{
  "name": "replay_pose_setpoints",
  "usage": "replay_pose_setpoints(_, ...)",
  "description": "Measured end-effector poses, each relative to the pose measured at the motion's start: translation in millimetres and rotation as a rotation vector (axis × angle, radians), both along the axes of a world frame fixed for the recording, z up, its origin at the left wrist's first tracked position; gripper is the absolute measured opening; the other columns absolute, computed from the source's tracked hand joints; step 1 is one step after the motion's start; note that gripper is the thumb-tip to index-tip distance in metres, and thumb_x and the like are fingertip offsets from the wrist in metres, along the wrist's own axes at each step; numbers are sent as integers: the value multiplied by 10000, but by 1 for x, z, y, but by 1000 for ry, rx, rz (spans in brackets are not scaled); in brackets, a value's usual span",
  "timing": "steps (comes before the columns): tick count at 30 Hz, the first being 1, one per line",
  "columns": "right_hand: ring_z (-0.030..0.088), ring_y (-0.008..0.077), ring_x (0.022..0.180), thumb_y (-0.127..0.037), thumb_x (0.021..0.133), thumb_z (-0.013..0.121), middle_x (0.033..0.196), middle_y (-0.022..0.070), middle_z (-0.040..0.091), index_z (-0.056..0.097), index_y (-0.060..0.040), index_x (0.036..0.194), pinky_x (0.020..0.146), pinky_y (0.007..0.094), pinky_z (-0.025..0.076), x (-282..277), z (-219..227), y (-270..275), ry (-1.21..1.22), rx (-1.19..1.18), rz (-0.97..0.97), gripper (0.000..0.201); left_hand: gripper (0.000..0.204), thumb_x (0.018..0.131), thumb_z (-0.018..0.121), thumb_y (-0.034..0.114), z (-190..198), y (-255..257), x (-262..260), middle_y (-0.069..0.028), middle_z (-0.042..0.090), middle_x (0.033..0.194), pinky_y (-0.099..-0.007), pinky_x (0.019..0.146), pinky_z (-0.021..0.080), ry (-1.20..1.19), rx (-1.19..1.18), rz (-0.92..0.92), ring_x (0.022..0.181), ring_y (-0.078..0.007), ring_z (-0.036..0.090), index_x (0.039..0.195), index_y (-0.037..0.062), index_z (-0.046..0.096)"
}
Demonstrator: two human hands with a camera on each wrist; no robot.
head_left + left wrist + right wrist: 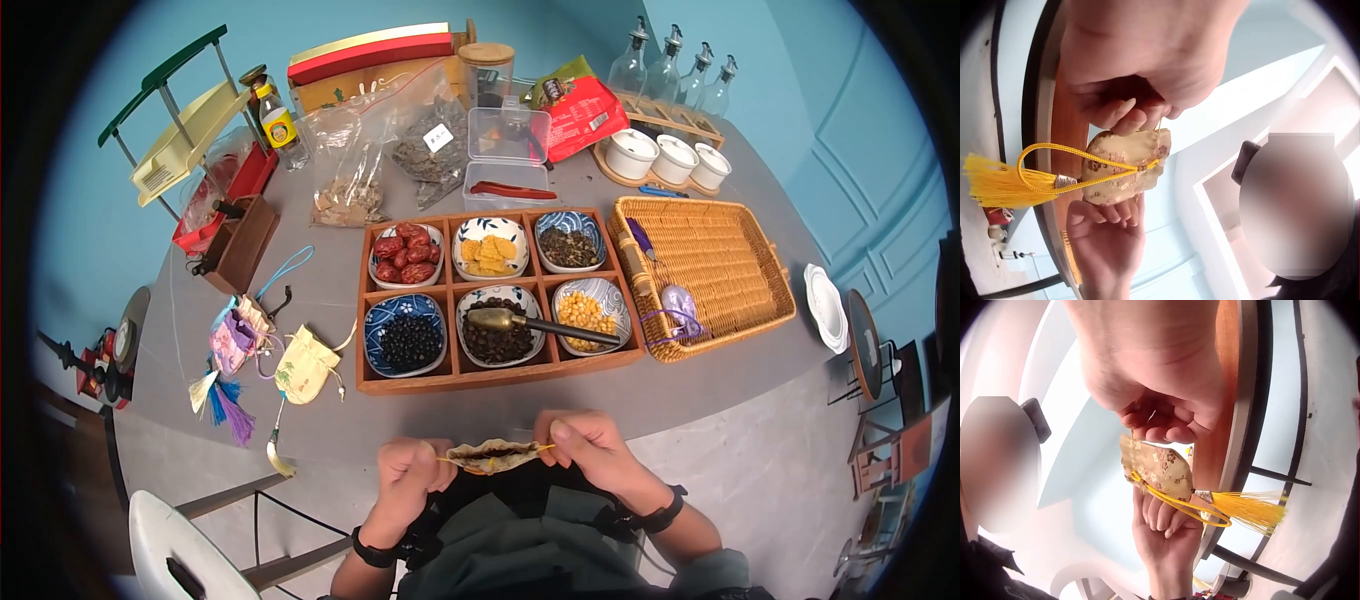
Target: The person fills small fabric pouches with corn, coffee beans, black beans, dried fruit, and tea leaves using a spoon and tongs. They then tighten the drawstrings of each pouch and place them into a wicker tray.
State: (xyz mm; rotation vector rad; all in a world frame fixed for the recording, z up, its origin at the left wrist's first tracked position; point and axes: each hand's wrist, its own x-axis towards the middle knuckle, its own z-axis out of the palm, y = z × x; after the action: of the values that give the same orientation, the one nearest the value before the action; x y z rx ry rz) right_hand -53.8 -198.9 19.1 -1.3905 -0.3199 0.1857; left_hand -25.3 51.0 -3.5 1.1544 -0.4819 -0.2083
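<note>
A small beige brocade pouch (492,456) hangs in the air at the near table edge, held between both hands, with dark filling showing in its mouth. My left hand (412,472) pinches its left end and my right hand (578,444) pinches its right end, where thin yellow cord sticks out. In the left wrist view the pouch (1124,167) sits between the fingers (1127,119) above and the other hand below. A yellow cord loop and tassel (994,182) dangle from it. The right wrist view shows the same pouch (1157,466) and tassel (1252,510).
A wooden tray (500,378) holds several bowls of dried goods. A brass scoop (515,321) lies across one bowl. A wicker basket (720,265) with a purple pouch stands to the right. Tasselled pouches (300,365) lie to the left. Bags, a plastic box and bottles stand at the back.
</note>
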Motion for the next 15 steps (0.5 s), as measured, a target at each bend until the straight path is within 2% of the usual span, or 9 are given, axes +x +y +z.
replay_pose_setpoints(1, 477, 134, 718, -310, 1128, 437, 755, 22, 458, 492, -24, 762, 669, 285, 391, -1, -5, -1, 7, 50, 15, 468, 624, 1102, 473, 397, -2, 2, 0, -2, 390, 484, -289, 458, 292, 1, 0, 1, 452, -134, 351, 581, 75, 355)
replay_pose_setpoints(3, 458, 129, 710, -322, 1127, 439, 750, 19, 456, 491, -30, 756, 662, 281, 375, -3, -14, -8, 29, 87, -63, 475, 601, 1114, 453, 369, -6, 8, 0, -7, 360, 503, -303, 472, 299, 230, -203, 114, 479, -146, 341, 585, 101, 358)
replay_pose_setpoints(4, 440, 124, 702, -334, 1125, 440, 744, 17, 455, 491, -36, 751, 655, 277, 359, -4, -16, -10, 50, 123, -141, 482, 601, 1114, 453, 369, -5, 10, 2, -7, 360, 503, -303, 472, 299, 231, -203, 115, 479, -146, 341, 585, 101, 358)
replay_pose_setpoints(8, 405, 112, 686, -348, 1117, 461, 746, 25, 494, 495, -41, 725, 623, 275, 328, -5, -13, -10, -22, 107, -153, 500, 602, 1125, 404, 384, 2, 11, 5, 4, 322, 484, -308, 469, 296, 207, -189, 147, 473, -142, 309, 589, 123, 318)
replay_pose_setpoints(10, 439, 115, 703, -349, 1118, 458, 777, 40, 522, 495, -40, 721, 636, 271, 361, -5, -16, -9, -2, 129, -155, 504, 595, 1126, 401, 379, 0, 12, 4, 7, 313, 473, -309, 467, 291, 204, -205, 158, 472, -141, 301, 593, 126, 315)
replay_pose_setpoints(12, 473, 118, 720, -350, 1118, 456, 808, 54, 551, 495, -38, 718, 648, 266, 394, -5, -16, -9, 12, 152, -153, 508, 588, 1120, 413, 392, -5, 17, 6, -70, 485, 623, -295, 468, 387, 209, -275, 86, 595, -187, 511, 621, 80, 401)
replay_pose_setpoints(13, 523, 124, 765, -341, 1118, 455, 879, 80, 593, 505, -30, 726, 682, 266, 435, -6, -14, -10, 10, 123, -151, 503, 588, 1120, 413, 392, -3, 16, 5, -70, 485, 623, -295, 468, 387, 206, -275, 85, 595, -187, 511, 621, 80, 401)
replay_pose_setpoints(14, 572, 131, 811, -332, 1118, 454, 951, 107, 634, 515, -22, 734, 715, 266, 476, -8, -13, -11, 9, 93, -148, 497, 581, 1114, 422, 402, 5, 11, 3, -137, 552, 825, -294, 506, 465, 121, -113, 173, 788, -245, 593, 668, 32, 469)
replay_pose_setpoints(15, 572, 131, 811, -332, 1118, 454, 951, 107, 634, 515, -22, 734, 715, 266, 476, -9, -12, -14, 9, 92, -148, 497, 590, 1107, 431, 413, 13, 8, 1, -204, 619, 1026, -293, 544, 544, 38, 49, 260, 981, -303, 675, 716, -16, 537)
